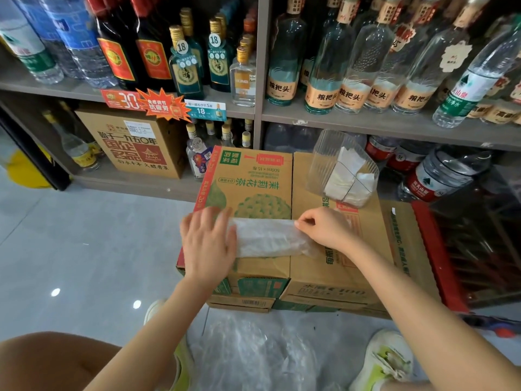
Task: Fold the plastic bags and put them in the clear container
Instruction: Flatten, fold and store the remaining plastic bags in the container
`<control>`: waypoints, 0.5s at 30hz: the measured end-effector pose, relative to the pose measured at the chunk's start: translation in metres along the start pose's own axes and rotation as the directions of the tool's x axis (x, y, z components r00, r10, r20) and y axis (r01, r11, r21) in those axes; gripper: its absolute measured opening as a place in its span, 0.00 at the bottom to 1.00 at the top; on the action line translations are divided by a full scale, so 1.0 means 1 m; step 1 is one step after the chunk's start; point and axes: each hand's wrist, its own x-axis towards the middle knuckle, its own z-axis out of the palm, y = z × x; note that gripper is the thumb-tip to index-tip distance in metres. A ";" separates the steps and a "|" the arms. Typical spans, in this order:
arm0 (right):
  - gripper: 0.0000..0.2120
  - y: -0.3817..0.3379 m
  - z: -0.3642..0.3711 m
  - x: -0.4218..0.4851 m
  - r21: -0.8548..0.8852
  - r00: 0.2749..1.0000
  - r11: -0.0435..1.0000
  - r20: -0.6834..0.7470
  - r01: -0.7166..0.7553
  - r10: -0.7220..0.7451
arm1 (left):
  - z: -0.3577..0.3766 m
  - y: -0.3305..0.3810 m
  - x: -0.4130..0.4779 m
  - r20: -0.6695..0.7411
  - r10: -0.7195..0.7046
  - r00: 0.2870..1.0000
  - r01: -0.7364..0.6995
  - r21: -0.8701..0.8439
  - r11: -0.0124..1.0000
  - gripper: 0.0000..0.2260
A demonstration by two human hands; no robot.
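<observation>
A translucent plastic bag [270,237], folded into a long flat strip, lies across the top of two cardboard boxes [318,266]. My left hand [207,239] lies flat on the strip's left end, fingers straight, pressing it down. My right hand [324,228] pinches the strip's upper right edge between thumb and forefinger. The clear container [324,162] stands at the back of the right box, tilted, with folded white bags [348,179] inside it. More loose plastic bags [253,351] lie in a heap on the floor between my feet.
Shelves packed with glass and plastic bottles [329,66] rise right behind the boxes. A brown carton [135,145] sits on the lower shelf at left. A red crate [442,258] stands to the right of the boxes. Grey tiled floor [84,235] spreads out to the left.
</observation>
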 end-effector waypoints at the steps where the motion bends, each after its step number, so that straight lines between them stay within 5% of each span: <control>1: 0.11 0.000 -0.001 0.000 -0.007 1.000 1.000 0.003 -0.001 0.001 | 0.001 0.006 -0.002 0.022 0.094 0.995 -0.094 -0.030 0.995 0.15; 3: 0.12 0.000 0.000 0.002 -0.013 1.000 1.000 0.012 -0.007 0.007 | 0.009 0.014 -0.007 0.136 0.200 0.970 -0.189 -0.088 0.978 0.17; 6: 0.13 0.002 0.002 0.005 -0.027 1.000 1.000 -0.002 -0.005 0.004 | 0.023 0.018 -0.009 0.313 0.141 0.939 -0.115 -0.099 0.988 0.23; 15: 0.13 0.000 0.001 0.006 -0.061 1.000 0.998 0.001 0.010 -0.010 | 0.034 0.019 -0.010 0.418 0.068 0.906 -0.056 -0.041 0.998 0.32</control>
